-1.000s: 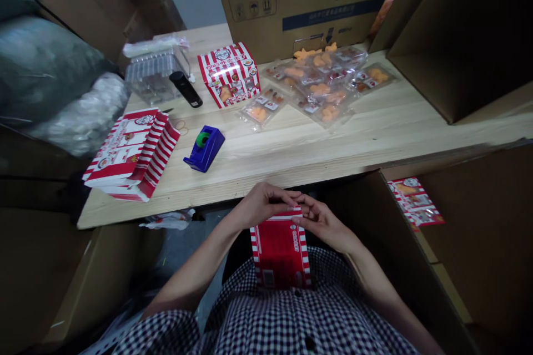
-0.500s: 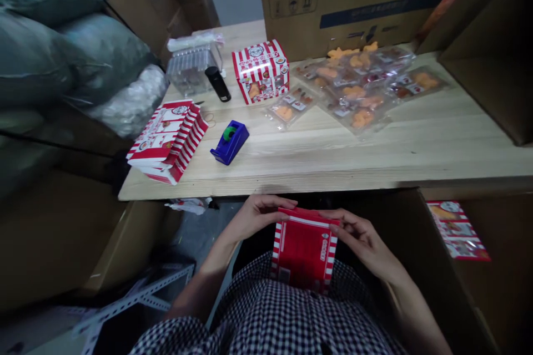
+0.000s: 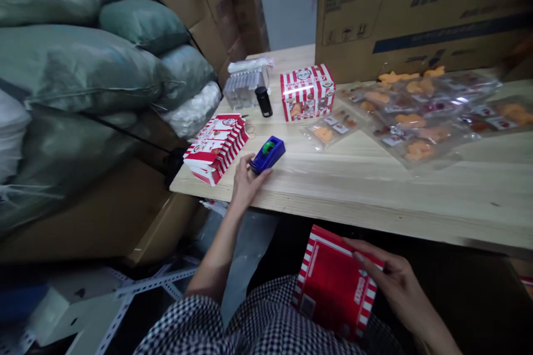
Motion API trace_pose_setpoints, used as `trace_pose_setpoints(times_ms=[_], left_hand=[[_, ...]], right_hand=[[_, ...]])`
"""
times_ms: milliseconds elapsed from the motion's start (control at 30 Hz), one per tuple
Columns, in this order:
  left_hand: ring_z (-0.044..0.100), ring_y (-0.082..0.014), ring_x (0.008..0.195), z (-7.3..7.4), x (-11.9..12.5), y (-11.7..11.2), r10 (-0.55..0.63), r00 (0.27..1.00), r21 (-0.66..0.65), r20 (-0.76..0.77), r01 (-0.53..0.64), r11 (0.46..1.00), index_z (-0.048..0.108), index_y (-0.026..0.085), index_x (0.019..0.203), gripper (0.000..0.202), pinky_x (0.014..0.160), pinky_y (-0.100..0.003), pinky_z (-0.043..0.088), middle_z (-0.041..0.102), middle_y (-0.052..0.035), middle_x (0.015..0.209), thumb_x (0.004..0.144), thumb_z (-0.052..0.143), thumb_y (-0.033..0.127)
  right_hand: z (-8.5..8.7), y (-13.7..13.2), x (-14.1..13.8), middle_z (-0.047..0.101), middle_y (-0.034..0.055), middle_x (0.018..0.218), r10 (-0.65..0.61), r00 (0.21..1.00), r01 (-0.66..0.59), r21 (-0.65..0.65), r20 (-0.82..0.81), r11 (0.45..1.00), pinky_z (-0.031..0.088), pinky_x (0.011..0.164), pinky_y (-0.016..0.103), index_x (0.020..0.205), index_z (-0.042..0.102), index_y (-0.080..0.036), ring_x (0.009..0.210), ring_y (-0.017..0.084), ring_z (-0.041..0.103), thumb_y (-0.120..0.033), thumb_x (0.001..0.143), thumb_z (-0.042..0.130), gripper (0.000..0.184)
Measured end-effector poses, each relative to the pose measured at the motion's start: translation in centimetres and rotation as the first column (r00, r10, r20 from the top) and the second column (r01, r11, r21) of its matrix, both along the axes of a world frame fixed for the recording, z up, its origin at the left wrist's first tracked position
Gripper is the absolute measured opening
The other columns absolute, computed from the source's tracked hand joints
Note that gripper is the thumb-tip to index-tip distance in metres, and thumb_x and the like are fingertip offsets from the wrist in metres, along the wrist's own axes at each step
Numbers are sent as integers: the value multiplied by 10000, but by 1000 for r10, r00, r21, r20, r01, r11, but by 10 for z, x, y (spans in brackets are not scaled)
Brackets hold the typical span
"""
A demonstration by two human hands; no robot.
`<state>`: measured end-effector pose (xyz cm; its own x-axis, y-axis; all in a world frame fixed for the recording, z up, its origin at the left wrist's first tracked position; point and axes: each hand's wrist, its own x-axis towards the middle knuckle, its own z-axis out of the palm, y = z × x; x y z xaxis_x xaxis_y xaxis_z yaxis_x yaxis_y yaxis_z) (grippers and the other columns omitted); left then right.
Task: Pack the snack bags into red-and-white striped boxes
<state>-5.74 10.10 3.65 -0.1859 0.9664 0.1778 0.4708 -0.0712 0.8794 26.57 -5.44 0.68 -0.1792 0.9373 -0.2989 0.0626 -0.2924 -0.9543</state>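
Observation:
My left hand (image 3: 246, 183) is at the front end of a blue tape dispenser (image 3: 275, 156) on the table, its fingers on the left side of that end and its thumb along the near side. A green roll of tape (image 3: 268, 147) sits in the dispenser. Low in front of my body, my right hand (image 3: 389, 272) pinches the upper right edge of a red box (image 3: 333, 283) with striped white-and-red sides. The box is tilted, and its lower end rests by my checked clothing.
Left of the dispenser lies a stack of flattened striped boxes (image 3: 219, 141). Behind stand a black bottle (image 3: 263, 102), a clear plastic container (image 3: 244, 89) and an assembled striped box (image 3: 307, 93). Several clear food packets (image 3: 416, 116) cover the table's right part, before a large carton (image 3: 353, 16).
My left hand has let go of the red box and moved up and forward to the tape dispenser. My right hand keeps the box, now tilted. The view has swung left.

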Motion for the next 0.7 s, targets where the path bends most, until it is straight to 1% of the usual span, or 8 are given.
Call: trace_pose_setpoints(times_ms=[33,67,133,200,267,333,500,700], left_hand=[[520,-262,1254,-1,-11,15,86,995,-50,-46,-88,995,609,203,1177,558,996,-369,435,591,-110,1323,686,823,357],[555,-257,1180,-3,-21,29,107,993,-133,-55,-114,985,638,189,1085,493,934,-345,458,631,-101,1230,666,828,365],[627,-224,909,-8,-35,52,75,997,-260,-25,-79,962,670,159,866,345,758,-303,482,682,-66,910,696,787,435],[585,-170,649,-12,-42,65,25,999,-338,38,-10,941,663,146,713,372,606,-271,447,610,-21,643,741,722,512],[530,-136,543,-12,-46,71,-1,994,-390,113,45,920,665,139,658,398,540,-249,417,570,-5,557,715,734,527],[553,-136,564,-10,-47,72,-6,981,-409,196,87,909,680,134,663,381,540,-244,439,622,-27,606,633,801,495],[660,-228,858,-11,-49,66,38,924,-334,381,99,937,693,129,711,405,647,-307,542,729,-132,993,528,858,450],[676,-230,968,-37,-51,42,96,865,-241,493,30,970,681,124,730,374,832,-362,558,726,-147,1050,598,782,459]], right_hand=[[-1,-1,2,716,73,1242,-8,1000,8,1,-2,1000,461,1081,451,1140,753,-296,1200,310,636,-472,890,647,325],[-2,-2,3,715,76,1244,-14,1000,14,2,-5,1000,475,1069,442,1143,753,-295,1197,310,639,-474,883,654,331],[-2,-5,5,716,76,1243,-24,1000,24,5,-5,1000,490,1055,421,1145,753,-296,1193,305,643,-471,875,664,334],[-1,-8,6,715,74,1246,-37,999,37,10,3,999,498,1047,407,1141,756,-299,1190,301,647,-467,871,670,329],[2,-11,7,713,77,1250,-59,998,59,16,7,998,504,1041,402,1133,760,-295,1186,303,650,-466,866,675,328],[5,-12,6,720,88,1235,-84,996,84,18,6,996,514,1029,405,1118,769,-283,1171,312,660,-470,853,688,334],[7,-15,8,730,102,1211,-119,993,119,22,-7,993,536,1005,397,1100,778,-259,1170,329,659,-473,821,721,356],[13,-11,18,735,66,1208,-325,942,319,-78,-81,944,615,858,317,1140,756,-271,1097,309,699,-434,774,781,401]])
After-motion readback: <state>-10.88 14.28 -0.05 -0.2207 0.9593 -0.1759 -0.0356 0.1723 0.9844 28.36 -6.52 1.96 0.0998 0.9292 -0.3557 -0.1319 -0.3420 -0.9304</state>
